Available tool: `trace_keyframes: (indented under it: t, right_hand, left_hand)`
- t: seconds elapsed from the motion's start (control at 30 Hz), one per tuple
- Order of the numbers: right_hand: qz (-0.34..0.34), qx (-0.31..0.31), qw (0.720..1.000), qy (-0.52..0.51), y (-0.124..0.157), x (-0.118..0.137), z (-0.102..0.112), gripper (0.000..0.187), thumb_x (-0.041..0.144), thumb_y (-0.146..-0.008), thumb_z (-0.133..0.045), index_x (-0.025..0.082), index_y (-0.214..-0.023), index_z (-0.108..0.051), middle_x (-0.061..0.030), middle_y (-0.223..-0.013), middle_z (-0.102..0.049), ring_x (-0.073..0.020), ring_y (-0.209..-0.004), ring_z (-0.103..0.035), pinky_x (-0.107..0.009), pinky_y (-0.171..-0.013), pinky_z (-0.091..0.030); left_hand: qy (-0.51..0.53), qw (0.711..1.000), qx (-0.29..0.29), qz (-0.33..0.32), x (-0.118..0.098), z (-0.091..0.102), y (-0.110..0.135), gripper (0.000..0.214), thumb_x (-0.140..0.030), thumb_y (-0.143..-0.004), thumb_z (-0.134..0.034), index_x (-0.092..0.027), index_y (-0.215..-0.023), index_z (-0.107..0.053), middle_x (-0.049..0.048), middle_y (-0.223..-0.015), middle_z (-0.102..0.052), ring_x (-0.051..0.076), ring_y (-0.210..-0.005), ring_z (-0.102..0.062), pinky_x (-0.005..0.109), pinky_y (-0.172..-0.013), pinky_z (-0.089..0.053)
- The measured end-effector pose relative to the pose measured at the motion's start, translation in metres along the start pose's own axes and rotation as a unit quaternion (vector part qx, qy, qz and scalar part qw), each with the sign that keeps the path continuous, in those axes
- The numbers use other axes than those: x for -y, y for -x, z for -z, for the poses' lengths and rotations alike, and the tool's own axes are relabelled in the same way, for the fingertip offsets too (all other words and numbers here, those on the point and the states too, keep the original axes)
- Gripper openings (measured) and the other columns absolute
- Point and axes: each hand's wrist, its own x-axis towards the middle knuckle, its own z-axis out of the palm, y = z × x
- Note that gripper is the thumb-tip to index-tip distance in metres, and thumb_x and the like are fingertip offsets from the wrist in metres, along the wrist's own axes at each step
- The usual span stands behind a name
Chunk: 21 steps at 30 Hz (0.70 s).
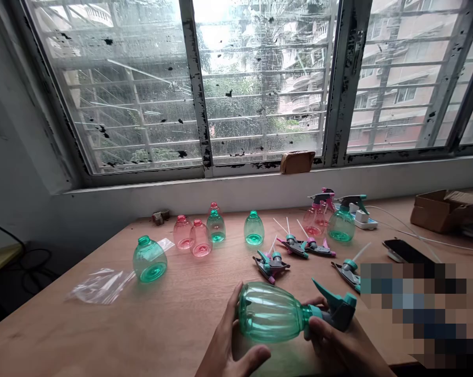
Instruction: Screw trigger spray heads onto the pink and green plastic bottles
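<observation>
My left hand (226, 343) wraps round the base of a green ribbed spray bottle (270, 313) lying on its side just above the wooden table (181, 319). My right hand (332, 345) grips its neck where a teal and grey trigger sprayer head (336, 308) sits. Both hands are closed on the bottle near the table's front edge.
Open green (150, 259) and pink bottles (191, 236) stand further back. Loose sprayer heads (271, 263) with tubes lie mid-table. Two assembled bottles (340, 220) stand by a power strip (365, 221). A plastic bag (100, 285), a phone (403, 251) and a cardboard box (442, 209) are around.
</observation>
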Motion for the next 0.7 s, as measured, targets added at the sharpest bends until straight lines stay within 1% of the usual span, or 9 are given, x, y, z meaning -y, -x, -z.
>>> trace_keyframes:
  t: [0.13,0.23,0.3,0.37,0.43,0.5,0.6,0.63,0.7]
  right_hand:
    - [0.002,0.002,1.000,0.000,-0.0002,-0.0020,0.0012,0.040,0.048,-0.071,-0.084,0.017,-0.090,-0.068,-0.0023,-0.058,-0.074,-0.0144,-0.046,-0.062,-0.024,-0.047,-0.046]
    - [0.000,0.003,1.000,0.003,-0.0006,-0.0026,0.0018,0.040,0.048,-0.071,-0.085,0.016,-0.089,-0.068,-0.0027,-0.059,-0.074,-0.0144,-0.046,-0.062,-0.024,-0.047,-0.045]
    - [-0.002,0.006,1.000,0.006,-0.0009,-0.0024,0.0019,0.040,0.048,-0.071,-0.084,0.016,-0.089,-0.069,-0.0031,-0.059,-0.074,-0.0140,-0.046,-0.061,-0.025,-0.047,-0.044]
    - [0.000,0.006,1.000,0.010,-0.0012,-0.0022,0.0020,0.041,0.049,-0.071,-0.084,0.015,-0.089,-0.069,-0.0031,-0.060,-0.074,-0.0140,-0.047,-0.060,-0.025,-0.048,-0.044]
    - [0.005,0.000,1.000,0.011,-0.0015,-0.0020,0.0019,0.041,0.050,-0.071,-0.083,0.016,-0.089,-0.069,-0.0030,-0.059,-0.074,-0.0146,-0.046,-0.061,-0.026,-0.048,-0.044]
    - [0.011,-0.005,1.000,0.009,-0.0015,-0.0019,0.0016,0.040,0.050,-0.071,-0.083,0.016,-0.089,-0.069,-0.0029,-0.059,-0.073,-0.0154,-0.046,-0.061,-0.026,-0.047,-0.044]
    - [0.013,-0.005,1.000,0.004,-0.0011,-0.0014,0.0010,0.038,0.049,-0.073,-0.082,0.016,-0.089,-0.070,-0.0030,-0.058,-0.073,-0.0153,-0.045,-0.060,-0.027,-0.047,-0.043]
    - [0.013,-0.004,1.000,0.003,-0.0008,-0.0012,0.0009,0.038,0.049,-0.073,-0.082,0.016,-0.089,-0.071,-0.0030,-0.058,-0.073,-0.0153,-0.046,-0.060,-0.027,-0.048,-0.043]
    - [0.007,-0.009,1.000,0.003,-0.0003,-0.0007,0.0010,0.039,0.049,-0.072,-0.082,0.016,-0.089,-0.071,-0.0030,-0.058,-0.073,-0.0159,-0.046,-0.060,-0.028,-0.049,-0.043]
  left_hand:
    - [0.016,0.999,-0.013,0.028,-0.0014,0.0000,0.0005,0.094,-0.058,-0.080,-0.071,-0.024,-0.153,-0.022,0.0166,-0.157,-0.039,0.037,-0.138,-0.045,0.048,-0.114,-0.038]
    - [0.010,1.000,-0.027,0.009,-0.0037,-0.0006,-0.0003,0.084,-0.060,-0.082,-0.067,-0.025,-0.150,-0.034,0.0129,-0.159,-0.037,0.036,-0.142,-0.039,0.045,-0.115,-0.038]
    - [0.009,0.999,-0.035,0.000,-0.0040,-0.0009,-0.0010,0.078,-0.062,-0.083,-0.063,-0.027,-0.148,-0.037,0.0104,-0.159,-0.037,0.036,-0.143,-0.038,0.044,-0.114,-0.039]
    - [0.012,0.999,-0.037,0.011,-0.0036,-0.0011,-0.0012,0.076,-0.060,-0.086,-0.061,-0.027,-0.149,-0.035,0.0104,-0.157,-0.041,0.035,-0.139,-0.044,0.044,-0.113,-0.040]
    - [0.018,0.999,-0.027,0.021,-0.0028,-0.0011,-0.0008,0.075,-0.057,-0.088,-0.061,-0.027,-0.150,-0.031,0.0115,-0.155,-0.045,0.034,-0.135,-0.051,0.044,-0.112,-0.041]
    - [0.016,1.000,-0.017,0.015,-0.0017,-0.0011,0.0000,0.074,-0.054,-0.089,-0.061,-0.028,-0.150,-0.028,0.0113,-0.156,-0.044,0.033,-0.137,-0.048,0.045,-0.115,-0.038]
    - [0.002,1.000,-0.014,-0.013,0.0003,-0.0009,0.0009,0.073,-0.052,-0.089,-0.062,-0.030,-0.150,-0.027,0.0100,-0.158,-0.041,0.032,-0.144,-0.039,0.046,-0.120,-0.028]
    - [0.004,1.000,-0.013,-0.023,0.0006,-0.0007,0.0009,0.076,-0.053,-0.089,-0.062,-0.030,-0.151,-0.025,0.0108,-0.159,-0.039,0.032,-0.144,-0.038,0.047,-0.119,-0.029]
    - [0.018,0.999,-0.012,-0.027,-0.0002,-0.0001,0.0004,0.082,-0.057,-0.087,-0.063,-0.029,-0.152,-0.022,0.0133,-0.160,-0.036,0.034,-0.144,-0.038,0.047,-0.115,-0.036]
